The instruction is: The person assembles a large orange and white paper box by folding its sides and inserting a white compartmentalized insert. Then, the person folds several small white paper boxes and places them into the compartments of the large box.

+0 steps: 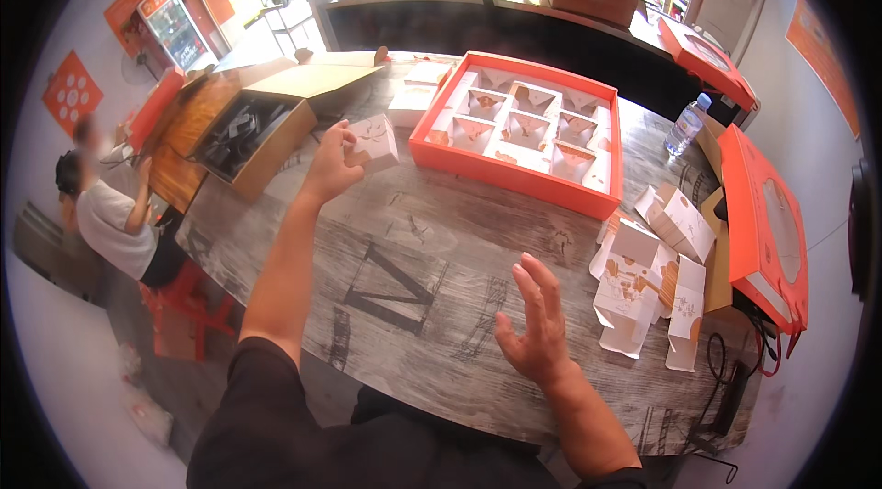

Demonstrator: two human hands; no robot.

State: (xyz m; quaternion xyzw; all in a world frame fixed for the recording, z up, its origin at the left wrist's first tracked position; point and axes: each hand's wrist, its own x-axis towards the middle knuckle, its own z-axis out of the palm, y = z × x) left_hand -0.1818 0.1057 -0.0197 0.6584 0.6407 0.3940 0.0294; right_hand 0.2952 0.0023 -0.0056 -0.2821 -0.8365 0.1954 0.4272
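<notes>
My left hand (333,163) is closed on a small white carton (375,142) with a faint printed pattern, held above the table at the left. My right hand (535,322) is raised over the table's front half, fingers stretched out and holding nothing. Beyond both hands lies a shallow red gift box (519,180) with several white folded inserts set in its compartments. Right of my right hand is a loose pile of white and orange printed cartons (634,292), some of them partly unfolded.
An open brown cardboard box (276,145) with dark contents stands at the left. On the right are a water bottle (687,125), a red box lid (767,223) with a clear window, and a black cable (717,383). Another person (115,218) sits at the far left.
</notes>
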